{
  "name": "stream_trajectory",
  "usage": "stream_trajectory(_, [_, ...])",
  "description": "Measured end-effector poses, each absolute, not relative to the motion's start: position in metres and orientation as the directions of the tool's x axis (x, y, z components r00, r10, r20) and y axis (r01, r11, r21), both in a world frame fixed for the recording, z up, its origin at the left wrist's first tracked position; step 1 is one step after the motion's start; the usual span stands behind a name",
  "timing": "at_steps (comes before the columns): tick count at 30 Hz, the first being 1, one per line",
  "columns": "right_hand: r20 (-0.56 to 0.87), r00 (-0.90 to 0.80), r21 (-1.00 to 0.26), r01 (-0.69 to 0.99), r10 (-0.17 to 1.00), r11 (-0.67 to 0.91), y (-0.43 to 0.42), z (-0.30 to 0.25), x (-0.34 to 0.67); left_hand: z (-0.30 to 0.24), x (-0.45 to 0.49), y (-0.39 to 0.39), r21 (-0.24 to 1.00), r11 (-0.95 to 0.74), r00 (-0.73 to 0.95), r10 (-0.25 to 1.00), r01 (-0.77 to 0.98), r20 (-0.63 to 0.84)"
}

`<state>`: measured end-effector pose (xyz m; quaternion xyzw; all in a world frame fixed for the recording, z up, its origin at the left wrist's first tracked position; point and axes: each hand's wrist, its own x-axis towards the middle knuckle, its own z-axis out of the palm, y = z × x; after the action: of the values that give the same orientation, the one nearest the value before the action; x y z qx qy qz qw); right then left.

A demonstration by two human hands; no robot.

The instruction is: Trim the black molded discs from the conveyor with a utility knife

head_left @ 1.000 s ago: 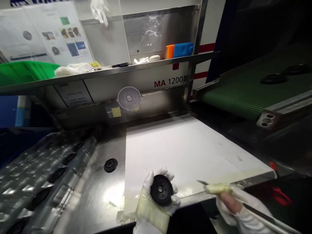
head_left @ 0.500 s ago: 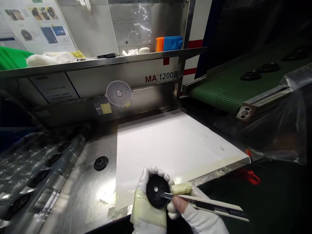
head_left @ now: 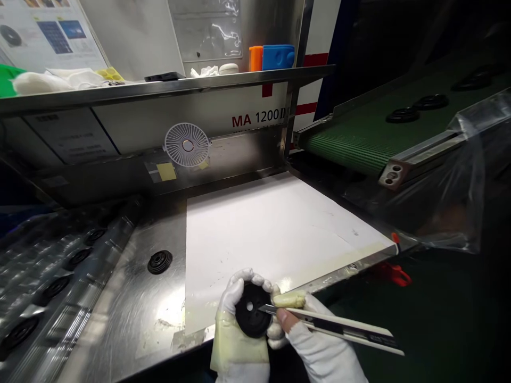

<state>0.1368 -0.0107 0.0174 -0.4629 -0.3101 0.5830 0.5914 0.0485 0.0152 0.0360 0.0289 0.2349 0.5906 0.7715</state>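
A round black plastic part (head_left: 252,322) with a small hole near its middle sits in my left hand (head_left: 235,335), its gloved fingers curled around the rim. My right hand (head_left: 311,330), in a white glove with the thumb tip bare, grips a utility knife (head_left: 351,325) with a pale handle. The blade tip touches or nearly touches the face of the part, close to the hole. Both hands are over the front edge of the bench. To their left, another black ridged disc (head_left: 159,261) lies on the bare metal.
White sheet (head_left: 255,229) covers much of the bench (head_left: 159,303). A clear tray (head_left: 56,271) with several black discs stands left. At right runs a green conveyor (head_left: 359,138) carrying black discs. A small fan (head_left: 187,144) sits at the back, under a shelf (head_left: 167,85). Red-handled scissors (head_left: 393,274) hang by the right edge.
The camera view has shifted slightly, so the background moves left and up. The knife tip has come a little nearer the hole; both hands keep their hold.
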Motion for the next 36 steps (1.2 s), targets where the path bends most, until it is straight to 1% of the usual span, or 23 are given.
stream_trajectory(7, [-0.174,0.15,-0.931,-0.348,0.973,-0.113,-0.013,0.017,0.135,0.039,0.047,0.013,0.353,0.368,0.241,0.903,-0.86,-0.355])
stream_trajectory(11, [-0.135,0.181,-0.939,-0.337,0.974,-0.067,-0.014,0.017,0.134,0.037,0.048,0.014,0.365,0.382,0.252,0.9,-0.849,-0.355])
stream_trajectory(14, [-0.141,0.188,-0.935,-0.347,0.972,-0.068,-0.014,0.017,0.133,0.037,0.049,0.014,0.377,0.35,0.215,0.91,-0.857,-0.355])
stream_trajectory(17, [-0.137,0.196,-0.946,-0.316,0.971,-0.07,-0.015,0.017,0.133,0.038,0.051,0.014,0.377,0.296,0.162,0.924,-0.878,-0.347])
stream_trajectory(19, [-0.139,0.192,-0.948,-0.309,0.971,-0.075,-0.015,0.017,0.134,0.038,0.05,0.014,0.369,0.303,0.169,0.92,-0.879,-0.353])
stream_trajectory(22, [-0.16,0.135,-0.931,-0.349,0.978,-0.104,-0.014,0.019,0.136,0.037,0.049,0.013,0.365,0.342,0.21,0.911,-0.866,-0.355])
stream_trajectory(26, [-0.183,0.069,-0.902,-0.41,0.981,-0.14,-0.013,0.022,0.137,0.033,0.048,0.013,0.379,0.354,0.22,0.909,-0.855,-0.353])
stream_trajectory(29, [-0.194,0.054,-0.872,-0.467,0.979,-0.147,-0.011,0.021,0.137,0.033,0.049,0.013,0.372,0.377,0.234,0.897,-0.848,-0.375])
stream_trajectory(31, [-0.202,0.063,-0.864,-0.482,0.977,-0.148,-0.01,0.018,0.136,0.034,0.05,0.014,0.365,0.345,0.189,0.897,-0.865,-0.4])
stream_trajectory(33, [-0.211,0.085,-0.866,-0.478,0.974,-0.146,-0.01,0.013,0.134,0.036,0.052,0.016,0.357,0.277,0.119,0.907,-0.892,-0.404])
stream_trajectory(36, [-0.2,0.18,-0.878,-0.47,0.963,-0.095,-0.01,0.008,0.131,0.035,0.054,0.019,0.32,0.208,0.078,0.923,-0.924,-0.376])
